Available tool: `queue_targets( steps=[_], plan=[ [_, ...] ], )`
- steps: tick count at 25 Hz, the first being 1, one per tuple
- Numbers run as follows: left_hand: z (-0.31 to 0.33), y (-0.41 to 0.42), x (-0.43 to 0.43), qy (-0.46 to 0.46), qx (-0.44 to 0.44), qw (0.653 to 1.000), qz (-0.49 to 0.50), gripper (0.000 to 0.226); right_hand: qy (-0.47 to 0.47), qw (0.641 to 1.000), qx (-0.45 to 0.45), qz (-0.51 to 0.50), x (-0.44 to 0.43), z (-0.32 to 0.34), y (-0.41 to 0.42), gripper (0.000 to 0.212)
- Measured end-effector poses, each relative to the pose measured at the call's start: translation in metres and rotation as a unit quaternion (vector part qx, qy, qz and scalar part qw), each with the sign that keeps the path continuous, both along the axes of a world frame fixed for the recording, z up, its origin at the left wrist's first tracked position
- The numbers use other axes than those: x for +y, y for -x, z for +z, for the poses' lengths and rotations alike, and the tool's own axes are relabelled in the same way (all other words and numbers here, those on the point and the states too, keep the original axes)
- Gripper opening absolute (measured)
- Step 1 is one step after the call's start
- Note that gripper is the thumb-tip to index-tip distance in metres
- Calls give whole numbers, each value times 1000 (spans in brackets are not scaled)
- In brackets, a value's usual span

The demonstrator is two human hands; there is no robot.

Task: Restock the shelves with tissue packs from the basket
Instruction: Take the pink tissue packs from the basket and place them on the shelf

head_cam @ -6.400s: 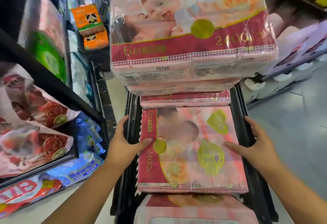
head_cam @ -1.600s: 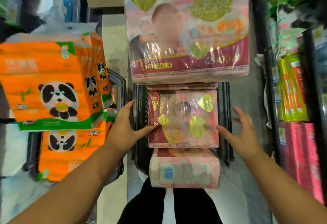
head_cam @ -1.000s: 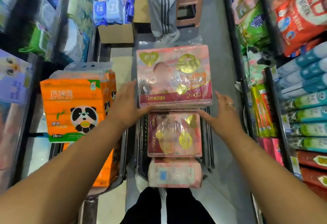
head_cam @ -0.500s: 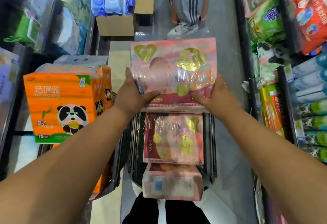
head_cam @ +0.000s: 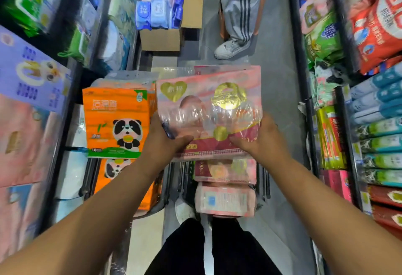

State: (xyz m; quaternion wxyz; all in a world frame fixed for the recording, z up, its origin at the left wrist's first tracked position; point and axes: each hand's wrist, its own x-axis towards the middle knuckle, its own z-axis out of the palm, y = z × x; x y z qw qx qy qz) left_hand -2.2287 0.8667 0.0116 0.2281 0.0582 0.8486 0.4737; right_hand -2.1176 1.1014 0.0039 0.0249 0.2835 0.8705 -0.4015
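I hold a pink tissue pack (head_cam: pixel 208 109) with a gold emblem in the middle of the view, above the black basket (head_cam: pixel 264 179). My left hand (head_cam: pixel 163 142) grips its lower left corner and my right hand (head_cam: pixel 258 137) grips its lower right corner. Below it, two more pink tissue packs (head_cam: pixel 225 171) lie in the basket, the nearer one (head_cam: pixel 225 200) showing its label side. Stocked shelves line both sides of the aisle.
Orange panda tissue packs (head_cam: pixel 117 120) are stacked in a second basket on the left. A cardboard box (head_cam: pixel 161 37) with wipes stands farther down the aisle. A person in grey striped trousers (head_cam: pixel 239 9) stands ahead. The right shelf (head_cam: pixel 369 122) holds coloured packs.
Both hands have closed on the top pink pack and lifted it off the stack in the basket. The view has tipped down the aisle.
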Motion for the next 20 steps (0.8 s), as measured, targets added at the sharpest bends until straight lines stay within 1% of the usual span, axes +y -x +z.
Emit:
queue_targets(
  steps=[3,6,7,10,13,16,20],
  plan=[
    [44,-22,-49,-41,1,998,40,83,7,1000,12,24,-39,51,-15,85],
    [86,-47,-85,-47,18,996,80,98,6,998,38,47,-66,96,-25,69],
    [100,-54,-95,-46,31,994,97,100,8,997,52,56,-74,113,-26,67],
    [138,-78,-121,-71,65,984,148,99,22,990,104,88,-96,155,-27,73],
    [165,-102,-141,-62,79,973,206,104,43,982,120,142,-114,185,-26,76],
    [192,-140,-157,-75,100,950,285,104,47,965,129,224,-128,207,-23,79],
    [209,-194,-184,-61,117,914,384,105,58,932,142,327,-157,224,-21,88]
  ],
)
